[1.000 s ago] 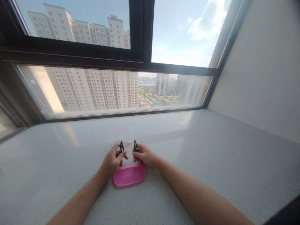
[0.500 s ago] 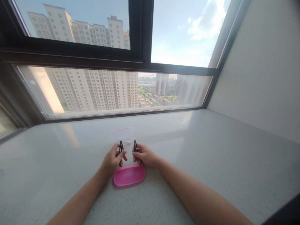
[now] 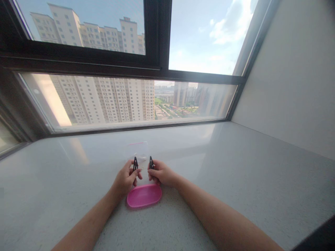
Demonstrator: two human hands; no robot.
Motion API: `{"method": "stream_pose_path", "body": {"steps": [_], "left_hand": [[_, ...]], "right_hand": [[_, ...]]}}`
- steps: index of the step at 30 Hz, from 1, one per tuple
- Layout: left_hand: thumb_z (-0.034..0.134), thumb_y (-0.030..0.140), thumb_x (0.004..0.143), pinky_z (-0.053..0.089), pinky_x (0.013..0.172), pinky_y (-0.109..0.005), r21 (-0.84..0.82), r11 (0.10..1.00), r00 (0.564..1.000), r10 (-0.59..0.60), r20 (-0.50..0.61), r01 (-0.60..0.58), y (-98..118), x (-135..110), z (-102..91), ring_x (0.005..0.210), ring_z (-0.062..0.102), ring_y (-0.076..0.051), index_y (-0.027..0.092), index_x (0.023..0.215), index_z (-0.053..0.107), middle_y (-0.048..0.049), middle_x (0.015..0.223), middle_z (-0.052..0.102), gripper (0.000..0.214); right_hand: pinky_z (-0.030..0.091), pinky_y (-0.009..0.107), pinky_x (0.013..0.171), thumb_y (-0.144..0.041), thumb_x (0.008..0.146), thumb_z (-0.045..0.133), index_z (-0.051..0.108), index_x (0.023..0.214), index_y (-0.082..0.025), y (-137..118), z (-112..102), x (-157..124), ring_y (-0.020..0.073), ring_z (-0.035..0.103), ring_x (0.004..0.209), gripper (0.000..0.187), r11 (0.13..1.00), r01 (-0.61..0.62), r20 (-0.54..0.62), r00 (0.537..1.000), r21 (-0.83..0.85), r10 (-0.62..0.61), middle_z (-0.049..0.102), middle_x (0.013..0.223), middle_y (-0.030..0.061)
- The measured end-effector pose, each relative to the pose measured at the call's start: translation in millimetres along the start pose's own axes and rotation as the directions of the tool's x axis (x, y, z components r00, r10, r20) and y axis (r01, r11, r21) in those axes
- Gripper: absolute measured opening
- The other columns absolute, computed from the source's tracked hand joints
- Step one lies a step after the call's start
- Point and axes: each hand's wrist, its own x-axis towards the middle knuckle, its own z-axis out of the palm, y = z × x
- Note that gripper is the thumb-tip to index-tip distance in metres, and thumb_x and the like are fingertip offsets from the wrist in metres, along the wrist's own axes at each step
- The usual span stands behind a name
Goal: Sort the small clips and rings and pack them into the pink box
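My left hand [image 3: 128, 177] pinches a black hair clip [image 3: 135, 163] between thumb and fingers, its narrow end pointing up. A second black hair clip [image 3: 151, 162], also upright, is gripped by my right hand [image 3: 160, 173]. The two clips are held side by side with a small gap between them. Just below the hands lies a shallow pink oval tray [image 3: 144, 196], with nothing seen in it. Beyond the clips is a clear plastic zip bag [image 3: 140, 149] with a pink strip along its top; its lower part is partly hidden by my hands.
A pale speckled sill [image 3: 222, 167] carries everything. At its far side stands a window with a dark frame [image 3: 146, 71], and a white wall [image 3: 295, 83] rises on the right. Dark fabric [image 3: 318, 235] shows at the bottom right corner.
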Motion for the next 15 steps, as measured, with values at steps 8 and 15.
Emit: {"method": "stream_pose_path", "body": {"steps": [8,15], "left_hand": [[0.051,0.034,0.080,0.038,0.038,-0.019,0.001,1.000,1.000,0.003,0.006,-0.003,0.5,0.1,0.3,0.036,0.051,-0.010,0.020,0.091,0.045,0.0028,0.058,0.062,0.020],[0.053,0.034,0.079,0.038,0.038,-0.019,-0.006,1.000,1.000,-0.003,-0.001,0.003,3.0,-0.4,0.2,0.037,0.051,-0.010,0.020,0.091,0.045,0.0030,0.058,0.061,0.020]], "right_hand": [[0.033,0.017,0.035,-0.030,0.077,0.055,0.044,0.084,-0.018,2.0,-0.8,0.9,0.0052,0.039,0.036,0.018,1.000,-0.010,-0.002,1.000,-0.008,0.010,0.054,0.057,-0.0045],[0.033,0.016,0.034,-0.029,0.076,0.055,0.044,0.084,-0.018,2.0,-0.4,0.8,0.0052,0.039,0.035,0.017,1.000,-0.002,-0.002,1.000,0.000,0.002,0.054,0.056,-0.0048]]}}
